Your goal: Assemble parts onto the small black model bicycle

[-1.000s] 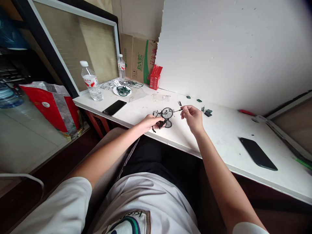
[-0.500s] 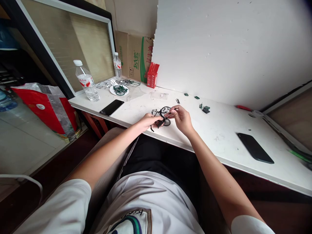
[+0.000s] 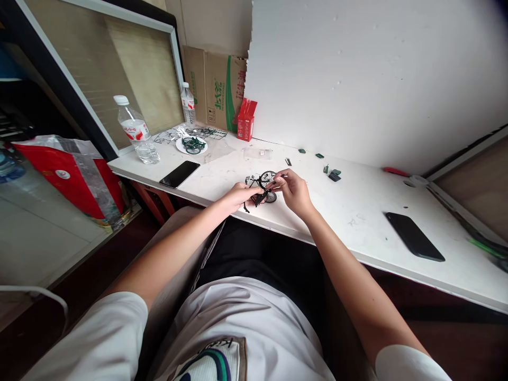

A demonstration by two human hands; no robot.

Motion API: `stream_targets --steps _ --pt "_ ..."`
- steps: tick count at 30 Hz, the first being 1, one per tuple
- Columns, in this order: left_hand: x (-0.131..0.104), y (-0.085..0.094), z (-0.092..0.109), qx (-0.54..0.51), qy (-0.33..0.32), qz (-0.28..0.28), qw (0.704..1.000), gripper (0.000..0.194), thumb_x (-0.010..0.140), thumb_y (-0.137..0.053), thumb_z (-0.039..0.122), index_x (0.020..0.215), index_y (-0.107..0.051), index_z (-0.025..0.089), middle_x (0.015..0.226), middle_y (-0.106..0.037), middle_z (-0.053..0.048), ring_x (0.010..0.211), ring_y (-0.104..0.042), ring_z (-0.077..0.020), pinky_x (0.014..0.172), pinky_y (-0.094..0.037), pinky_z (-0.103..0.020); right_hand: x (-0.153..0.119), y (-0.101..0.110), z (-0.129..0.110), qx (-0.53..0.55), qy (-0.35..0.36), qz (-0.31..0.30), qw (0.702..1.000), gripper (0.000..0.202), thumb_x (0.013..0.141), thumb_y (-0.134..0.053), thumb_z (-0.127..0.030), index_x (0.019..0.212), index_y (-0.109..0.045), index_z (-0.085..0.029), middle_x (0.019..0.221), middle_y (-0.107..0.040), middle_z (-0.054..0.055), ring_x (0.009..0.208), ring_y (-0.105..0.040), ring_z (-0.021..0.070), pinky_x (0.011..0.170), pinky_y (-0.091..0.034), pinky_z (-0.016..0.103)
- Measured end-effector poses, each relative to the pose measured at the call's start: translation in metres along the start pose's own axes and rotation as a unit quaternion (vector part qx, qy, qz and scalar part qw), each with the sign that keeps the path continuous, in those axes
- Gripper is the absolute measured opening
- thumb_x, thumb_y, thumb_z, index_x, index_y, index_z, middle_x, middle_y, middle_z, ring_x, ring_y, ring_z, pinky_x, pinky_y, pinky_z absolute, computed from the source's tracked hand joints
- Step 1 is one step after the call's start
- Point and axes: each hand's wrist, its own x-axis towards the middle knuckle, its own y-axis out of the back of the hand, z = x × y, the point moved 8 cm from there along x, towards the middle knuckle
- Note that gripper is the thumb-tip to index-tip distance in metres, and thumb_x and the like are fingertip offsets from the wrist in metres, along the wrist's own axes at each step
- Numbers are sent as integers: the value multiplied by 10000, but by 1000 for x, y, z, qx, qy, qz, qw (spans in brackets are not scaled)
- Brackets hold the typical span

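A small black model bicycle (image 3: 262,186) stands near the front edge of the white table (image 3: 357,211). My left hand (image 3: 238,194) grips its frame from the left and below. My right hand (image 3: 292,189) is closed at the bicycle's right side, fingertips pinching a thin dark part against the wheel area. The part itself is too small to make out clearly. Several small green and black pieces (image 3: 332,173) lie on the table just beyond my right hand.
A black phone (image 3: 179,173) lies left of the bicycle, another phone (image 3: 414,236) to the right. Two water bottles (image 3: 135,130), a white plate with green parts (image 3: 191,145), a red carton (image 3: 246,119) and a cardboard box (image 3: 214,91) stand at the back left.
My right hand has moved left from open table space to the bicycle, bringing the thin part against it. The left hand has kept its grip on the frame.
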Motion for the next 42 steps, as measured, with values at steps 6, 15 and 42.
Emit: stream_targets --steps 6,15,42 --pt "1 0 -1 6 2 -1 1000 156 824 -801 225 817 -766 74 810 -791 -136 721 -716 -165 685 -516 -274 0 -1 1 6 -3 -2 1000 454 995 -629 -703 1038 -626 -251 911 -800 62 883 -808 235 836 -709 417" --pt "-1 -1 0 0 -3 -6 1000 184 789 -838 248 798 -760 81 801 -788 -135 734 -722 -171 684 -522 -274 0 -3 -5 -10 8 -19 1000 457 1008 -590 -718 1041 -616 -263 919 -784 60 900 -804 246 805 -711 421" --pt "5 2 -3 14 -12 -11 1000 225 762 -825 311 820 -778 99 840 -803 -137 745 -724 -173 673 -515 -273 -3 -4 -16 -69 40 -36 996 438 1054 -506 -701 1070 -613 -277 965 -781 57 921 -795 241 827 -716 421"
